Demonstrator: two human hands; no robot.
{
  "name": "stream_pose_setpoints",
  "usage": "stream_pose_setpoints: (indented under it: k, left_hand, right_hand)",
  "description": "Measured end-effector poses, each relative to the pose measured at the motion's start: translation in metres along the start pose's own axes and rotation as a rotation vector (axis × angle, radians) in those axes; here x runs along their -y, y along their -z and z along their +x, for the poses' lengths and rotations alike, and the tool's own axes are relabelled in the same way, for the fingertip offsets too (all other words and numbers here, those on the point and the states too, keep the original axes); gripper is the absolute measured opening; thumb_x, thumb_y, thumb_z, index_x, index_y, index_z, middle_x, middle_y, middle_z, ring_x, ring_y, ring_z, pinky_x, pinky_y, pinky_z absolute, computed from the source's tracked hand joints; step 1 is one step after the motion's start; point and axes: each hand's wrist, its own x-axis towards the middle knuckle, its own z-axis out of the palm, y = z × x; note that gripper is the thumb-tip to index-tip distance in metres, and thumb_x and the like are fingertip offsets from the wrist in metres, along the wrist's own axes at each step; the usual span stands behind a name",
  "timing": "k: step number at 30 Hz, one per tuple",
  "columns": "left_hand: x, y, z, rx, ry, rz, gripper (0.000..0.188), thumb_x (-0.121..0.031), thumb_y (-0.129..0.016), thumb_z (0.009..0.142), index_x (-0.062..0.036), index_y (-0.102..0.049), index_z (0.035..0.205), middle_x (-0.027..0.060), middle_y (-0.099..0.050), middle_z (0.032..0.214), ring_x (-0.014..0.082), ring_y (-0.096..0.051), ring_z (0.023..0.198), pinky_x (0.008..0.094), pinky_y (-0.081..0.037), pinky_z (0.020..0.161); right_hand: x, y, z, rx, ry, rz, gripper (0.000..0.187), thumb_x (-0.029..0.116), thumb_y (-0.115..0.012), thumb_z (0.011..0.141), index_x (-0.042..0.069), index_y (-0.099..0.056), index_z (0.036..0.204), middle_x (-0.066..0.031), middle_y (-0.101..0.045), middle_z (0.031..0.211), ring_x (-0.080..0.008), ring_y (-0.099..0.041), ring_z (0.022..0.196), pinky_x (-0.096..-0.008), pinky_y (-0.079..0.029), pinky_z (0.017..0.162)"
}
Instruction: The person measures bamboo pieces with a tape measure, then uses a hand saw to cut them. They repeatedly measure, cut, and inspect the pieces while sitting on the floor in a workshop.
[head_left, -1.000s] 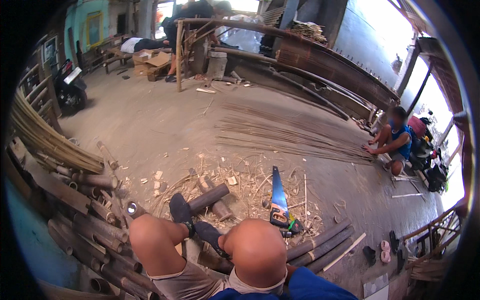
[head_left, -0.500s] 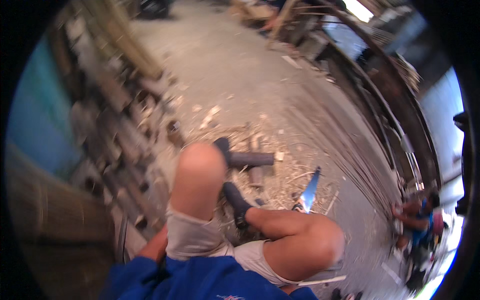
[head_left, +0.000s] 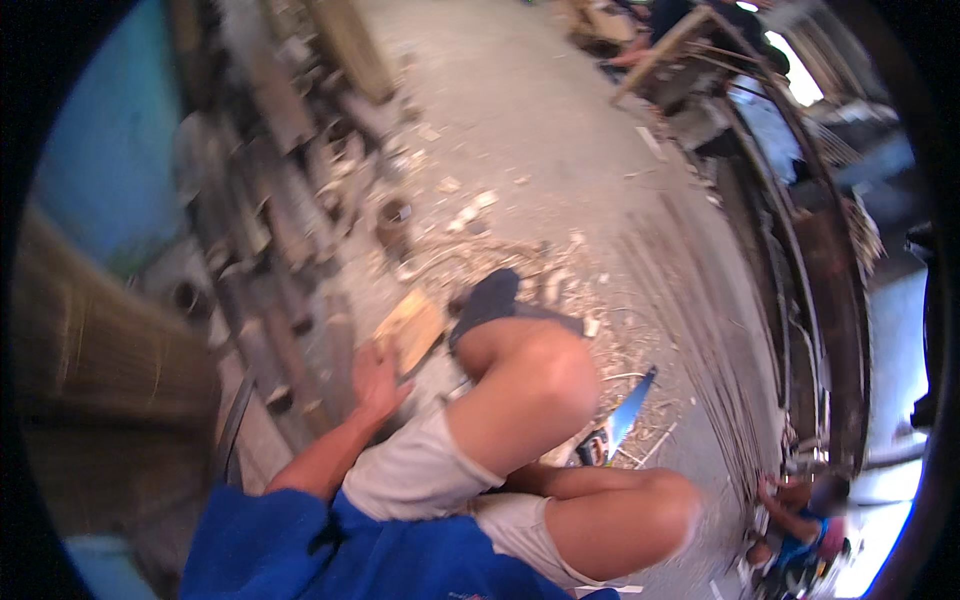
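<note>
My left hand (head_left: 376,384) reaches forward beside my left leg, its fingers on the near end of a pale wooden block (head_left: 412,326). The grip is blurred, but the fingers appear to be closed round the edge of the block. My right hand is out of sight. A handsaw (head_left: 628,412) with a bluish blade and a dark-and-orange handle lies on the floor among the shavings, by my bent right leg. Partly covered by my left leg and dark shoe (head_left: 490,300) is a dark round log (head_left: 560,320).
Stacked dark wood or bamboo lengths (head_left: 275,200) fill the left side. Long thin rods (head_left: 700,340) lie on the floor to the right. A short upright tube (head_left: 393,225) stands ahead among wood chips. Another person (head_left: 800,525) sits at the lower right.
My left hand has come forward from beside my hip, and the wooden block now shows with it. My left knee has tipped right, and the whole view has swung left.
</note>
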Motion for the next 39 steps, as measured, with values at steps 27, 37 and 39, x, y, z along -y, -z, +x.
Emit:
stream_pose_setpoints:
  k: [27,37,39]
  left_hand:
    - [-0.030,-0.005,0.080,0.363,-0.086,0.168,0.108,-0.035,-0.086,0.074,-0.0094,-0.026,0.161,0.0376,-0.027,0.153,0.0537,-0.031,0.141,0.0590,-0.029,0.116]
    - [-0.001,-0.006,0.080,0.273,-0.224,0.160,0.104,-0.033,-0.084,0.076,-0.0091,-0.028,0.160,0.0371,-0.027,0.154,0.0535,-0.031,0.141,0.0589,-0.029,0.116]
    - [0.007,-0.008,0.086,0.232,-0.281,0.155,0.104,-0.032,-0.084,0.076,-0.0091,-0.028,0.160,0.0370,-0.027,0.154,0.0534,-0.031,0.141,0.0589,-0.030,0.116]
  right_hand:
    - [-0.181,-0.039,0.170,-0.242,0.445,-0.185,0.044,0.040,-0.066,0.096,0.012,-0.063,0.129,-0.0157,-0.068,0.114,-0.0327,-0.069,0.096,-0.0470,-0.055,0.085]
    - [-0.192,-0.035,0.200,-0.298,0.609,-0.388,0.044,0.039,-0.066,0.095,0.010,-0.062,0.127,-0.0187,-0.068,0.110,-0.0365,-0.068,0.097,-0.0493,-0.055,0.085]
    - [-0.197,-0.032,0.206,-0.318,0.620,-0.410,0.044,0.039,-0.065,0.095,0.010,-0.062,0.127,-0.0193,-0.068,0.109,-0.0372,-0.068,0.097,-0.0498,-0.055,0.086]
